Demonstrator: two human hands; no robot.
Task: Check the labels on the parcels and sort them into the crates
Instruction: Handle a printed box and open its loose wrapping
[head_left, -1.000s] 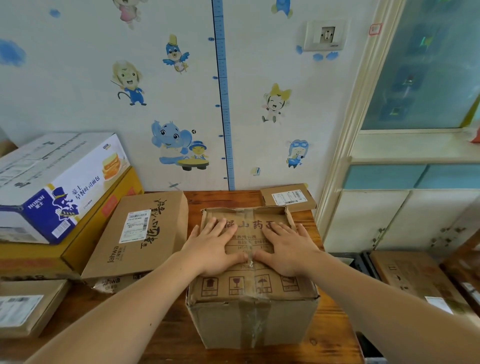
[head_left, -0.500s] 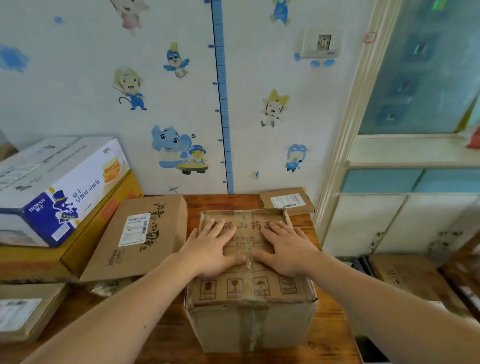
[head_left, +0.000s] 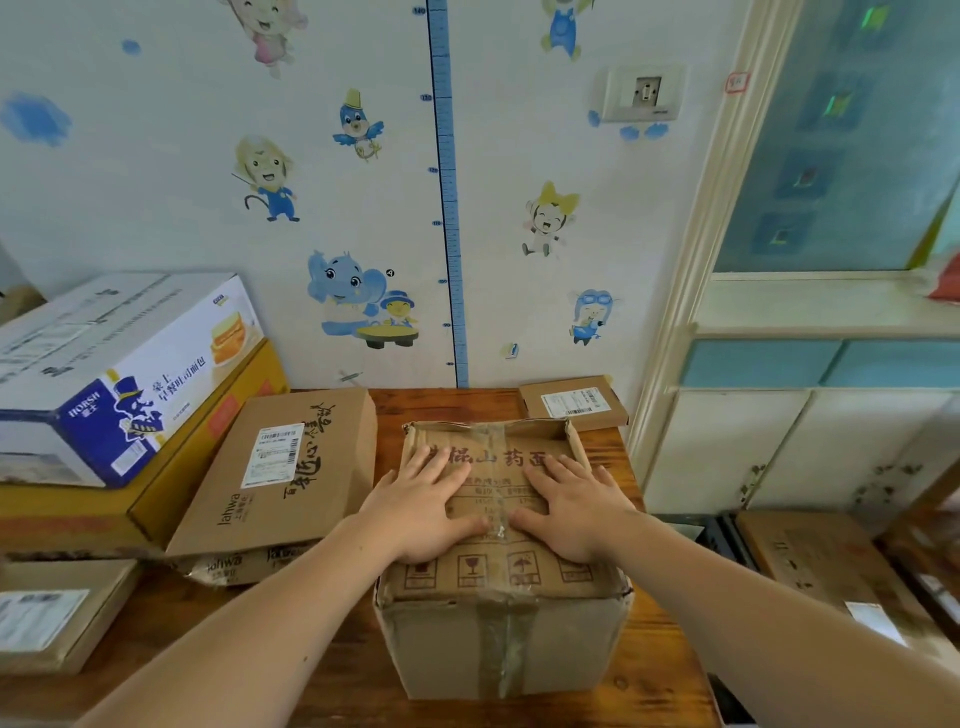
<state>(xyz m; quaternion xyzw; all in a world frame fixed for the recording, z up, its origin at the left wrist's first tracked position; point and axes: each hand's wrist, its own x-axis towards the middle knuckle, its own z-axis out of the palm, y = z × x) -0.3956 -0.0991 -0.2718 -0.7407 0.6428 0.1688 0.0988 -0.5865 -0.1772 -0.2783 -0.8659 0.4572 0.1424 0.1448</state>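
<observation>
1. Sitting upright on the wooden table (head_left: 332, 654), straight ahead, between the flat lahwa box (head_left: 291, 467) and the table's right edge: a taped brown parcel (head_left: 498, 644).
2. Looking stiff in the walls but worn, sagging and crumpling along the far top rim, so probably giving a little under pressure.
3. Seeming moderately heavy, judging by bulk alone; bearing glass and umbrella symbols on top, so calling for gentle, upright carrying.
4. Offering the surest hold low on the two side walls or under the bottom edges; avoiding the soft far rim and the slick tape down the middle seam.
5. Lying flat on the parcel's top: the left hand (head_left: 421, 512), fingers straight and spread, thumb pointing inward toward the tape.
6. Mirroring it: the right hand (head_left: 576, 512), equally flat and splayed, thumb nearly meeting the other at the seam.
7. Gripping nothing on either side, only touching or pressing the cardboard.
8. Showing no shipping label on the visible faces, so likely needing turning.
9. Waiting low to the right of the table: a dark crate (head_left: 724, 543), already holding a brown box.
</observation>
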